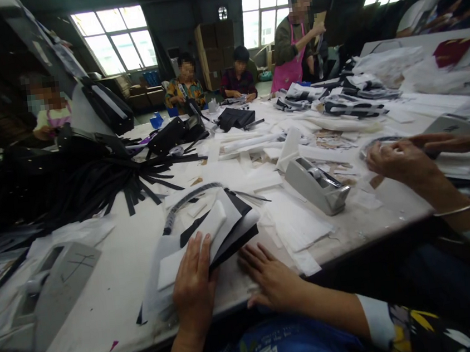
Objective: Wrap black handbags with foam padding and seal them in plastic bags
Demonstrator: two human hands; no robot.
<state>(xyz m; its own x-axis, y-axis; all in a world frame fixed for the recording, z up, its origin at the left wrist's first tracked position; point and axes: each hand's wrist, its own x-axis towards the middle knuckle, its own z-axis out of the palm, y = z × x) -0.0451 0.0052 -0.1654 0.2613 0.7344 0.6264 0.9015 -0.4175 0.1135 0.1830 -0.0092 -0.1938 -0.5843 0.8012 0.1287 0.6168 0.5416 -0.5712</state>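
Note:
A black bag piece (236, 244) with white foam padding (211, 229) lies near the table's front edge, and a wrapped curved handle (187, 196) arches behind it. My left hand (194, 275) rests on the padding, its fingers stretched out and pointing away from me. To the right of the bag piece, my right hand (266, 276) is at the table edge with its fingers spread and nothing in it. Thin white sheet material (150, 294) shows under the left side of the bag piece.
Tape dispensers stand at left (66, 289) and right of centre (318, 187). Black straps (89, 186) heap at the left. White sheets (300, 219) lie ahead. A co-worker's hands (405, 161) work at the right. Other people are across the table.

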